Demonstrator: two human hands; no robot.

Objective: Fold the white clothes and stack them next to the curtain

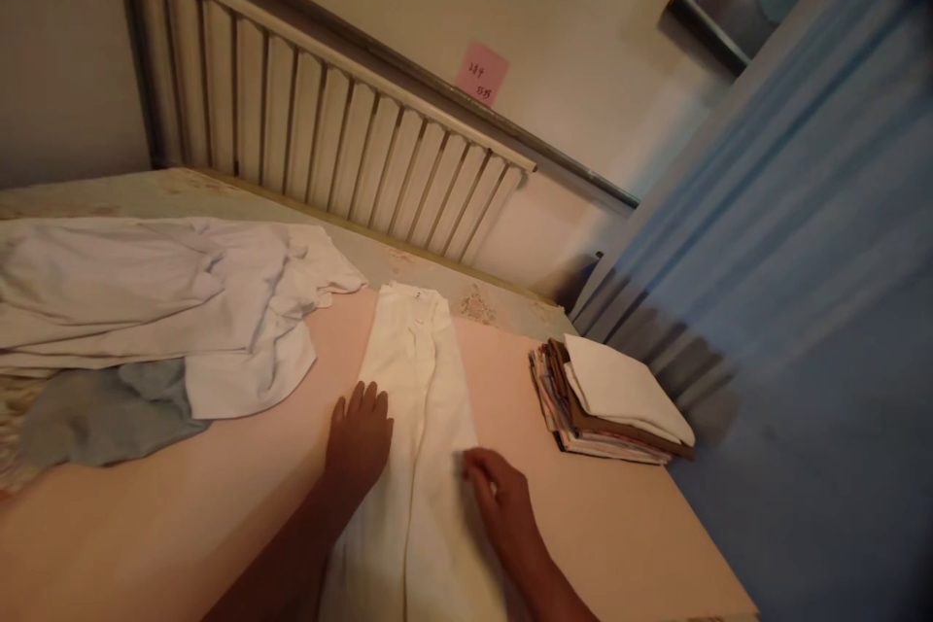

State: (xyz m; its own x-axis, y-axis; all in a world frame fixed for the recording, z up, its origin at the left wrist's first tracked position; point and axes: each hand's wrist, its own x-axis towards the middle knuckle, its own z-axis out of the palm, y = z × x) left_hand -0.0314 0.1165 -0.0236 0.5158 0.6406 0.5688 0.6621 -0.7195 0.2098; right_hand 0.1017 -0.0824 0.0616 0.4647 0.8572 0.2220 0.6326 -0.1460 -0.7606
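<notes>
A cream-white garment (pixel 415 379) lies folded into a long narrow strip down the middle of the bed. My left hand (pixel 359 439) rests flat on its left edge, fingers stretched out and together. My right hand (pixel 497 496) sits on the garment's right edge, fingers curled and pinching the cloth there.
A heap of white clothes (pixel 167 301) and a grey-blue piece (pixel 102 418) lie at the left of the bed (pixel 627 535). A stack of folded clothes (pixel 612 398) sits at the right edge. A slatted headboard (pixel 321 126) stands behind; a blue curtain (pixel 802 311) hangs right.
</notes>
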